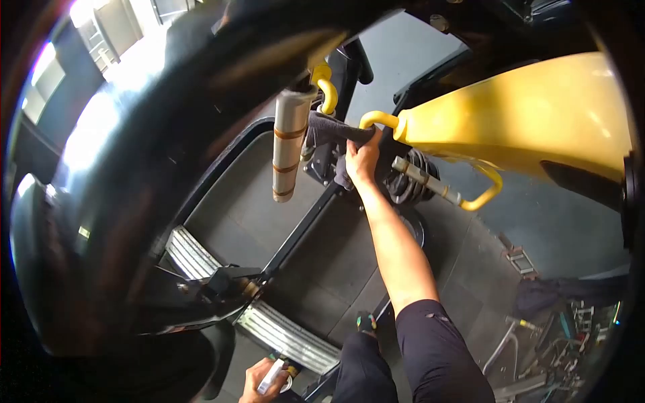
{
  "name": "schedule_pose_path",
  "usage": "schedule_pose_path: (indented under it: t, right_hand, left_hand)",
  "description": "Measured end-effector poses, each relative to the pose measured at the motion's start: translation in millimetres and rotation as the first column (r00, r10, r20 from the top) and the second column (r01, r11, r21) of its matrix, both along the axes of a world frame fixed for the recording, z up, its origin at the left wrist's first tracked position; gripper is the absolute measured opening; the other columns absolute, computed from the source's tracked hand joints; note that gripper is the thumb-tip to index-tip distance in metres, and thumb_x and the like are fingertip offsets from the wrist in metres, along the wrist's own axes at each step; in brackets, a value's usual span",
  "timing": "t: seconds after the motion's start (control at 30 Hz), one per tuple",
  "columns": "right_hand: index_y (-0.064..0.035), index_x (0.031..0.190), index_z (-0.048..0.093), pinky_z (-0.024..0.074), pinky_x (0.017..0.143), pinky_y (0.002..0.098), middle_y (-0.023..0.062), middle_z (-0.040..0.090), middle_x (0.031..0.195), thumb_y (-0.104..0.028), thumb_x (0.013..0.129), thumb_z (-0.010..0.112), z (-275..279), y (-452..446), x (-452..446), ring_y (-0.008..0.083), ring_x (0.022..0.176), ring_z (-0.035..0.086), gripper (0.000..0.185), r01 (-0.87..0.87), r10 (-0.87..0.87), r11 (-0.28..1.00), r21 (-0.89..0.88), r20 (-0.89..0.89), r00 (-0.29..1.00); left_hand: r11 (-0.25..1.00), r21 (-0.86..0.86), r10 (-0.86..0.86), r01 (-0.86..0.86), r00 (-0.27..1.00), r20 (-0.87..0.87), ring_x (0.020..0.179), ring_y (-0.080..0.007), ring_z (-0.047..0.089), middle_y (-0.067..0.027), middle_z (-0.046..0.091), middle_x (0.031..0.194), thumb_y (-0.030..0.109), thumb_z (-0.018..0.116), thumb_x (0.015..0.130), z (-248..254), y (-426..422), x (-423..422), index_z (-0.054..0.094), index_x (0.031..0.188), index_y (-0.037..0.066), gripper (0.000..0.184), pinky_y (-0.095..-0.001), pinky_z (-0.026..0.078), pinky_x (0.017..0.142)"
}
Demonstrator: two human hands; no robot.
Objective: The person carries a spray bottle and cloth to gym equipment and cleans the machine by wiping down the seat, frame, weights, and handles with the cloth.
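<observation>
My right hand (363,161) reaches up and is closed around a dark grey cloth (332,129). The cloth is against a bent yellow bar (380,119) of a gym machine and stretches left toward a second yellow bend (328,95). Just left of it hangs a grey cylindrical handle grip (291,144) with brown bands. Low in the view, my left hand (256,377) is wrapped around what looks like a spray bottle (271,377), its white top showing. The bottle's lower part is mostly hidden.
A thick yellow machine arm (510,111) fills the upper right. Another banded grip (424,177) sticks out beneath it. A large black curved part (127,174) blocks the left. Ribbed metal footplates (289,336) lie below. Gym equipment (557,349) stands at lower right.
</observation>
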State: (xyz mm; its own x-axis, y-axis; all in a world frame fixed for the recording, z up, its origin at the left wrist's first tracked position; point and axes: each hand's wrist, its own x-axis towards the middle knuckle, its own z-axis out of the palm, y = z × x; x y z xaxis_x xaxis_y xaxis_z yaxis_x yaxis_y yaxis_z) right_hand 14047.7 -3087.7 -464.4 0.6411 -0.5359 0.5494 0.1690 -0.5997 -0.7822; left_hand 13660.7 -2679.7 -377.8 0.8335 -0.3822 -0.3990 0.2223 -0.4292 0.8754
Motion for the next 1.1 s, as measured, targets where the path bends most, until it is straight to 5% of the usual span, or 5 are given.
schedule_pose_path:
  t: [0.27,0.57,0.83,1.03,1.1]
  right_hand:
    - [0.0033,0.123,0.045,0.0545,0.085,0.0429,0.0216,0.068,0.1,-0.013,0.084,0.077,-8.3,-10.6,1.7,0.0374,0.098,0.07,0.052,-0.153,0.153,0.988,-0.014,0.175,0.973]
    - [0.0017,0.122,0.05,0.0546,0.085,0.0424,0.0191,0.071,0.098,-0.016,0.085,0.076,-13.3,-19.8,7.4,0.0359,0.096,0.072,0.048,-0.245,0.235,0.969,0.028,0.201,0.951]
    - [0.0042,0.127,0.057,0.0443,0.101,0.0371,0.0158,0.066,0.119,-0.023,0.101,0.058,-25.7,-45.7,28.9,0.0216,0.115,0.059,0.038,-0.523,0.475,0.833,0.181,0.252,0.843]
    - [-0.0048,0.142,0.05,0.0365,0.116,0.0359,0.011,0.054,0.142,-0.021,0.103,0.059,-116.6,-94.6,75.5,0.0216,0.131,0.05,0.043,-0.831,0.744,0.522,0.192,0.375,0.553]
    - [-0.005,0.13,0.056,0.0451,0.103,0.0357,0.011,0.062,0.127,-0.024,0.104,0.058,-111.4,-97.9,91.2,0.0196,0.115,0.058,0.033,-0.689,0.694,0.701,0.185,0.05,0.719]
  left_hand:
    - [0.996,-0.088,0.058,-0.024,0.912,0.407,0.081,-0.029,0.071,-0.0126,0.071,0.087,0.011,0.078,0.083,-157.3,-97.0,50.5,0.072,0.093,0.003,0.014,-0.036,0.057,0.071]
    - [0.991,-0.111,0.119,-0.073,0.866,0.485,0.084,-0.0276,0.072,-0.0132,0.072,0.091,0.011,0.079,0.082,-52.6,-208.0,78.4,0.072,0.095,0.002,0.016,-0.0347,0.058,0.072]
    - [0.889,-0.389,0.283,-0.241,0.958,0.053,0.075,-0.0201,0.071,-0.0088,0.071,0.085,0.015,0.076,0.09,-216.8,-238.9,102.8,0.074,0.094,0.002,0.014,-0.0321,0.055,0.068]
    - [0.899,-0.401,0.353,-0.176,0.833,0.427,0.077,-0.029,0.068,-0.0132,0.068,0.088,0.015,0.073,0.089,-198.2,-230.3,110.9,0.07,0.1,0.005,0.015,-0.0359,0.053,0.069]
    - [0.903,-0.382,0.378,-0.195,0.785,0.491,0.076,-0.0305,0.067,-0.0138,0.067,0.087,0.013,0.072,0.089,-190.5,-220.2,112.1,0.07,0.1,0.005,0.014,-0.0371,0.053,0.069]
